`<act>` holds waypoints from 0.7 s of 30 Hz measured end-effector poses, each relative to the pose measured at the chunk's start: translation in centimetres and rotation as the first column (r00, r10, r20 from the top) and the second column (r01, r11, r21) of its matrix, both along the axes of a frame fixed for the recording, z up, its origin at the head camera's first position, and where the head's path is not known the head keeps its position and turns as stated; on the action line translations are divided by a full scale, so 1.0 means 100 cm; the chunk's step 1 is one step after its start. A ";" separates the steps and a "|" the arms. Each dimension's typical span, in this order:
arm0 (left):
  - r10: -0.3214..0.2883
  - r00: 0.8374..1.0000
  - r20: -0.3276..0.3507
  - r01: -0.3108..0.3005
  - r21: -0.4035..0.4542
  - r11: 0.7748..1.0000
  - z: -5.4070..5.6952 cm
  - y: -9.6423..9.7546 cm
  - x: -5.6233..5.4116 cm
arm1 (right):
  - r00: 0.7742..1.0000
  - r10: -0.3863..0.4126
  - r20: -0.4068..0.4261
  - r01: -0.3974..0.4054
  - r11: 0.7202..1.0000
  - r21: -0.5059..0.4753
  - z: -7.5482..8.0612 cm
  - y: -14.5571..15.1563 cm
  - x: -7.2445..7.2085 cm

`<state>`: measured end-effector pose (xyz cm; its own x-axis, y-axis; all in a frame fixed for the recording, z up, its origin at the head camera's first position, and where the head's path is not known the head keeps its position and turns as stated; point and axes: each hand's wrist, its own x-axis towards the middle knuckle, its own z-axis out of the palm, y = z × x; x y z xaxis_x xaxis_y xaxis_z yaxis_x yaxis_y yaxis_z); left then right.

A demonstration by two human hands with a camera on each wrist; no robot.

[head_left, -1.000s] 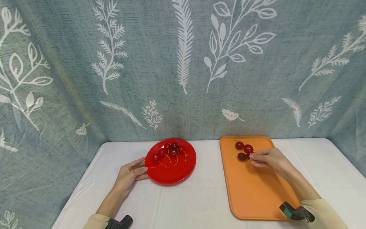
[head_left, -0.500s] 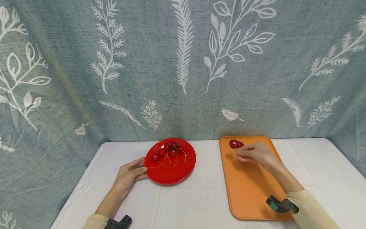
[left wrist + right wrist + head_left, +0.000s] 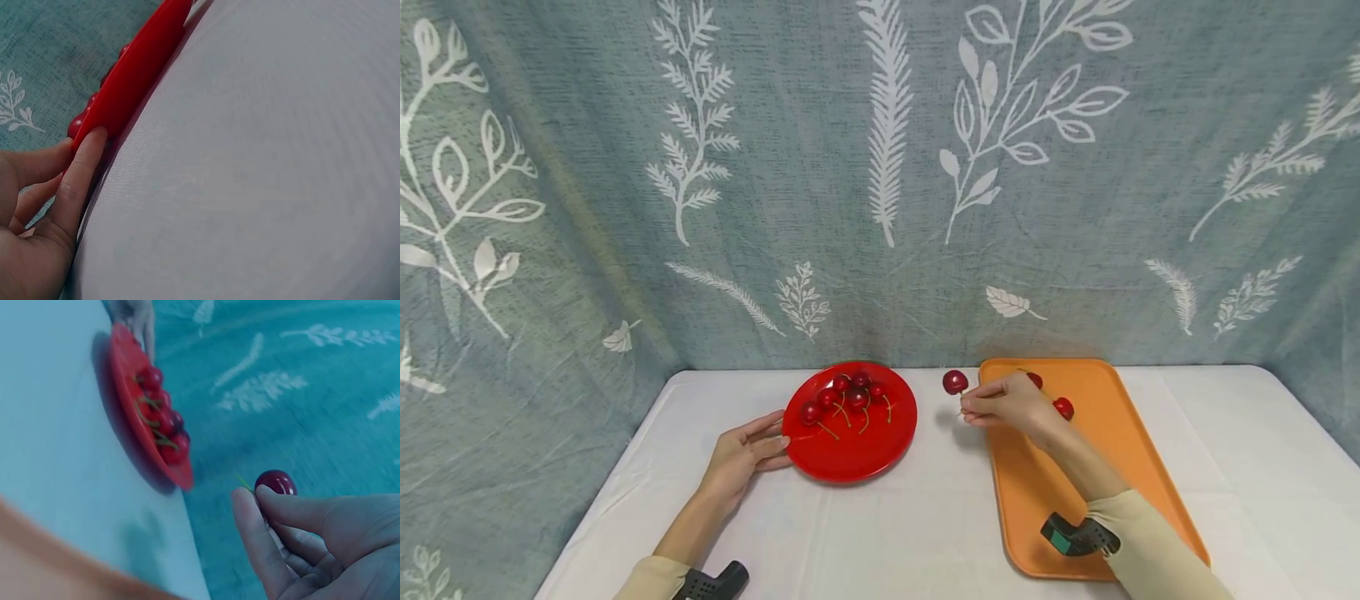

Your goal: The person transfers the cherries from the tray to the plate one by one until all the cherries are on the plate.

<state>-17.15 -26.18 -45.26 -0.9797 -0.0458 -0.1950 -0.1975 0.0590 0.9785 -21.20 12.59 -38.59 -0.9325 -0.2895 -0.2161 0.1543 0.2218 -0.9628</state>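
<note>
My left hand [image 3: 737, 454] pinches the left rim of a red plate [image 3: 850, 457], which rests on the white tabletop; the left wrist view shows thumb and fingers at its edge. Several dark red cherries [image 3: 857, 397] with green stems lie toward the plate's back. Between plate and tray, my right hand [image 3: 1015, 407] holds another cherry [image 3: 955, 382] by its stem, raised above the table. In the right wrist view that cherry [image 3: 275, 482] sits just beyond the thumb and fingertip. Two cherries [image 3: 1063, 407] show on the orange tray [image 3: 1026, 500], partly hidden by my right hand.
The orange tray lies under my right forearm, lengthwise toward me. A grey-green curtain [image 3: 827, 208] with white leaf prints hangs behind the white table [image 3: 895, 533] and along both its sides. A strip of white cloth separates plate and tray.
My right hand has moved left from the tray's cherries, past its left edge, carrying one cherry by the stem. The left hand and the plate have stayed in place.
</note>
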 end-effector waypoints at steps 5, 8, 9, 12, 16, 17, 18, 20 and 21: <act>-0.007 1.000 -0.007 0.007 0.003 1.000 0.000 0.000 0.000 | 0.999 0.041 -0.012 -0.040 0.999 0.012 -0.002 -0.019 -0.002; -0.018 1.000 -0.014 0.018 0.012 1.000 0.000 0.000 0.000 | 1.000 0.029 -0.004 -0.029 0.999 0.016 0.000 -0.027 -0.005; -0.018 1.000 -0.015 0.018 0.016 1.000 0.001 0.000 0.000 | 1.000 0.028 0.000 -0.028 1.000 0.014 0.001 -0.029 -0.006; -0.016 1.000 -0.013 0.016 0.020 1.000 0.002 -0.001 0.000 | 1.000 0.029 0.008 -0.029 0.999 0.033 0.003 -0.036 -0.009; -0.019 1.000 -0.009 0.019 0.018 1.000 0.004 0.000 0.000 | 0.999 0.037 0.005 -0.037 0.998 0.052 -0.001 -0.047 -0.011; -0.019 1.000 -0.007 0.019 0.016 1.000 0.005 0.001 0.000 | 0.999 0.045 0.003 -0.045 0.997 0.056 -0.003 -0.050 -0.011; -0.019 1.000 -0.005 0.019 0.012 1.000 0.005 0.002 0.000 | 0.999 0.053 0.003 -0.053 0.997 0.062 -0.006 -0.053 -0.011; -0.017 1.000 -0.002 0.017 0.014 1.000 0.005 0.003 0.000 | 0.998 0.065 0.001 -0.065 0.995 0.073 -0.012 -0.058 -0.011; -0.016 1.000 0.000 0.016 0.014 1.000 0.005 0.004 0.000 | 0.998 0.070 -0.001 -0.070 0.994 0.079 -0.014 -0.061 -0.011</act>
<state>-17.14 -25.80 -44.73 -0.9803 -0.0271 -0.1957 -0.1969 0.0487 0.9792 -22.28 6.51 -40.00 -0.9114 -0.3361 -0.2374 0.1324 0.3069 -0.9425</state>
